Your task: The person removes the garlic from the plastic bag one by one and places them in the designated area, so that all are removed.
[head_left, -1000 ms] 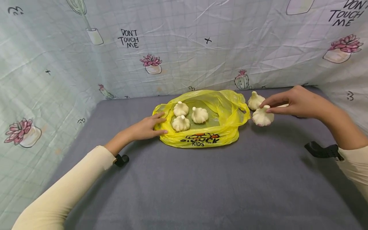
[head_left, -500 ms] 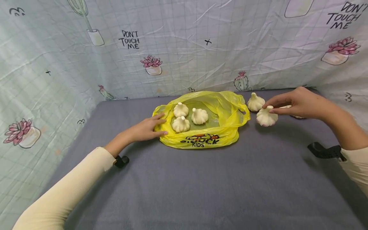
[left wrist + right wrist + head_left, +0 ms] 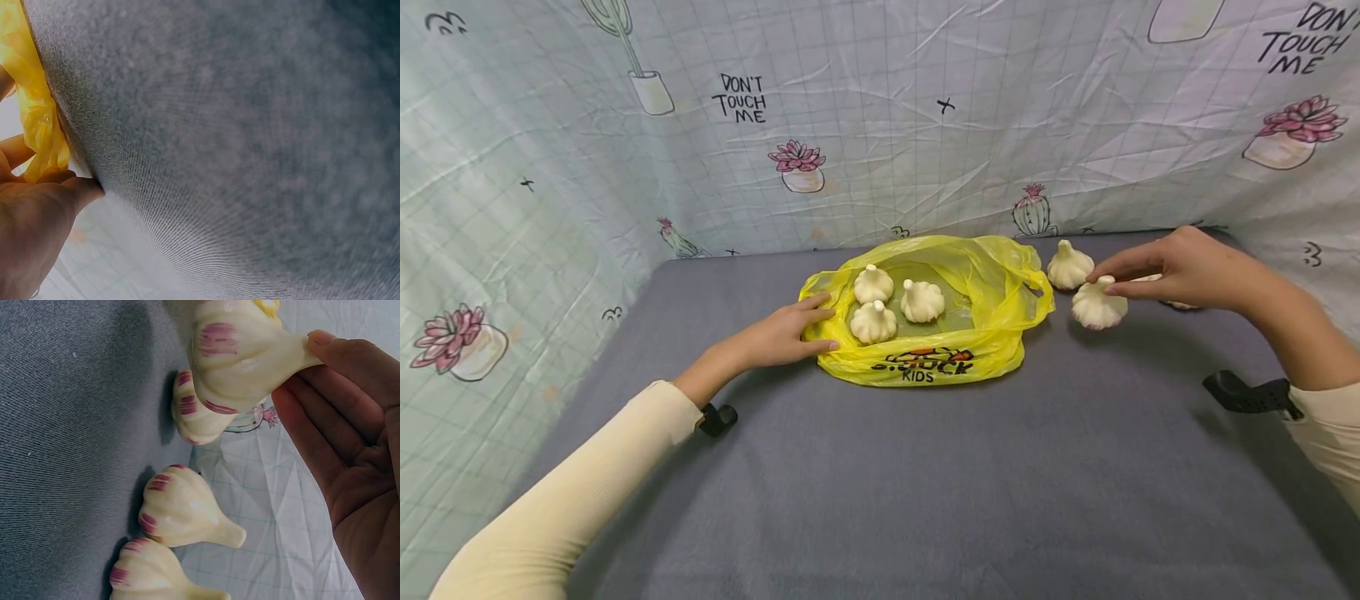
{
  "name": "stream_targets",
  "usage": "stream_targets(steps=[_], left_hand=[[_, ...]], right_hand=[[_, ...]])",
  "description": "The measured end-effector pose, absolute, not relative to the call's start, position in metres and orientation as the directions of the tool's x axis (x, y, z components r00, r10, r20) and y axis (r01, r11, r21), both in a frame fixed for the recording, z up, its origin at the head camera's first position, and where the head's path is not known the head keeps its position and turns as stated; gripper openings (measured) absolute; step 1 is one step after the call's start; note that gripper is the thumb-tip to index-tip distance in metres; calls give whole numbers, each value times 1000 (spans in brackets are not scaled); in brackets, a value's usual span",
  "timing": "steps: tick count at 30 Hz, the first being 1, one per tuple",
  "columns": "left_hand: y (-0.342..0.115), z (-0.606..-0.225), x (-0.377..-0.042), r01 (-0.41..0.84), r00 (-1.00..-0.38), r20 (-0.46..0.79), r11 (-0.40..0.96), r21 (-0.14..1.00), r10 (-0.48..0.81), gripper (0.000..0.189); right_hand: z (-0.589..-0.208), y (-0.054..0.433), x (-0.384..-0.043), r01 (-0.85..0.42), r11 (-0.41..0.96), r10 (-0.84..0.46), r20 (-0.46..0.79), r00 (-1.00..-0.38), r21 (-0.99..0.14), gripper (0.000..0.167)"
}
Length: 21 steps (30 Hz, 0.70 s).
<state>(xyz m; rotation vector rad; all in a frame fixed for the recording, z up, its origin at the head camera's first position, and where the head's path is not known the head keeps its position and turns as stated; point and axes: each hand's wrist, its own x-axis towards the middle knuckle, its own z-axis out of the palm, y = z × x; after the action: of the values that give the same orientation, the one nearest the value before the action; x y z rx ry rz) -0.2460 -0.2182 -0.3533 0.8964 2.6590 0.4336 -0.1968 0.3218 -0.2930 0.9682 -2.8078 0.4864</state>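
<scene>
Right hand (image 3: 1186,271) pinches a garlic (image 3: 1100,306), drifted slightly away, so still outside the bag (image 3: 850,367); left hand (image 3: 778,335) seems spread.

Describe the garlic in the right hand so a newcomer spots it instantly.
On the grey table, find the yellow bag. Just right of it, the right hand holds the garlic by its stem. Unlike the other bulbs, it is held clear of the table.

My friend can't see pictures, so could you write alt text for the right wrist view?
A right hand pinches a purple-marked cream garlic bulb by its stem, held off the grey cloth. Three more garlic bulbs rest on the cloth, one partly hidden behind the first and another cut off by the frame's edge.
</scene>
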Motion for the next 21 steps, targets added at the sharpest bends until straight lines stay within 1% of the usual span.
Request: stream_targets(steps=[15, 21], left_hand=[[-218, -356, -246, 534, -762, -188, 765, 361, 620, 71], [-216, -354, -244, 536, -761, -187, 765, 357, 621, 69]], right_hand=[[-301, 320, -203, -554, 773, -527, 175, -832, -308, 24], [-306, 321, -206, -573, 756, -540, 195, -819, -316, 24]])
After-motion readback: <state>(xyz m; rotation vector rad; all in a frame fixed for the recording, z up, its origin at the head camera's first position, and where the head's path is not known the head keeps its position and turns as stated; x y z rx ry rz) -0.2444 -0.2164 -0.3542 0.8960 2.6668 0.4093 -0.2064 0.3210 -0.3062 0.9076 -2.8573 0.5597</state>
